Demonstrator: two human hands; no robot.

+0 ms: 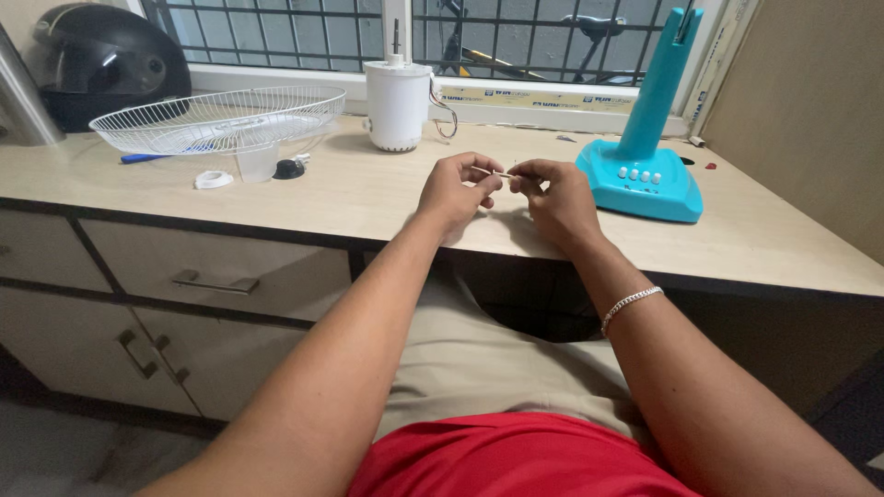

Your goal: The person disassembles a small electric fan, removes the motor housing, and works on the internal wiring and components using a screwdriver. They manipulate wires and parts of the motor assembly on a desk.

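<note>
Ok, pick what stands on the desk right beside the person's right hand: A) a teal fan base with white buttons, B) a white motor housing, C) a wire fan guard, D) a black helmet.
A: the teal fan base stands just beside the right hand; the other things lie further left or back.

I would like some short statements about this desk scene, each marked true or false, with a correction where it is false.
1. Both hands, left hand and right hand, pinch one small thin part between their fingertips. True.
2. The white wire fan guard hangs on the window bars. False: it lies on the desk, at the left.
3. The turquoise fan stand is to the right of the hands. True.
4. The white motor housing lies on the floor. False: it stands upright on the desk near the window.
5. A black helmet sits at the far left. True.
</note>
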